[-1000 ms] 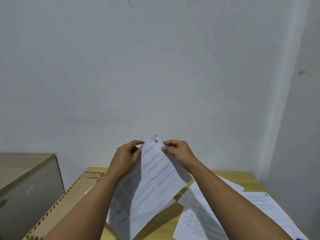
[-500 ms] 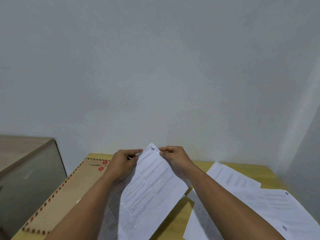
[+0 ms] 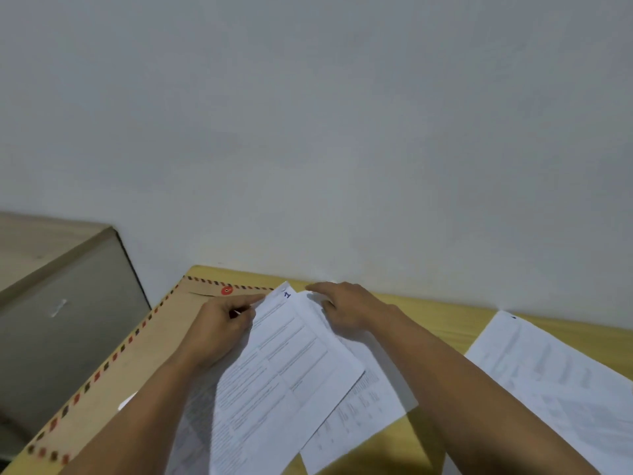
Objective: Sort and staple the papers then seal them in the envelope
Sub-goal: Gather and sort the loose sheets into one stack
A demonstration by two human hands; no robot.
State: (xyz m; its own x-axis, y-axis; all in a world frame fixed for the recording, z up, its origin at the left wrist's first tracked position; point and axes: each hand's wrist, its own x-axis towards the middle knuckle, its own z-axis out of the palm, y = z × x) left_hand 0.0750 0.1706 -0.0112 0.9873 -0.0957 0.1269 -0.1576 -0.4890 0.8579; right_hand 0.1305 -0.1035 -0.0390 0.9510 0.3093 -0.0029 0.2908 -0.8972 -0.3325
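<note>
A printed sheet (image 3: 284,371) marked with a blue "1" at its top corner lies tilted over the desk, with a second sheet (image 3: 370,402) fanned out beneath it to the right. My left hand (image 3: 222,327) pinches the top sheet's upper left edge. My right hand (image 3: 346,310) rests fingers-down on the upper edge of the sheet beneath. A large brown envelope (image 3: 137,365) with a red-and-black striped border and a red string button lies flat at the left, partly under my left arm. No stapler is in view.
The yellow wooden desk (image 3: 445,323) stands against a white wall. More printed sheets (image 3: 555,378) lie at the desk's right side. A grey cabinet (image 3: 58,323) stands to the left of the desk.
Both hands have lowered the papers from mid-air down toward the desk. The sheets have spread apart, so a second sheet shows beneath the top one. The view has tilted and shifted.
</note>
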